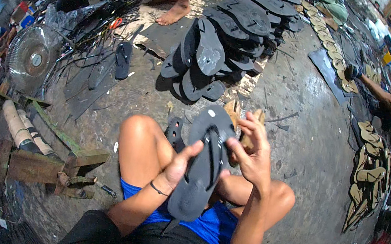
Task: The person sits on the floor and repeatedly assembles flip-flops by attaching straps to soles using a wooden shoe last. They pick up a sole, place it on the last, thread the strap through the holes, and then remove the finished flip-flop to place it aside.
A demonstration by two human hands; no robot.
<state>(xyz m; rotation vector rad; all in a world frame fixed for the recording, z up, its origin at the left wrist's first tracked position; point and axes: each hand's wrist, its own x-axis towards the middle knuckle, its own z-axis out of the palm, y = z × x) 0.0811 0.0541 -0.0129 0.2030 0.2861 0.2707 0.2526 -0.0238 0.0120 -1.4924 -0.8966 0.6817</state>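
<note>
Fitting the strap on a black flip-flop point(200, 170): our left hand point(178, 167) grips its left edge, our right hand point(251, 155) pinches the strap point(212, 148). Next, we judge, seating it needs firm push.

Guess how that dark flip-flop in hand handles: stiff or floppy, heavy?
The flip-flop is probably light: the left hand steadies it by its edge. Likely flexible, being a thin foam-like sole. The right hand works its strap, which looks pliable.
</note>
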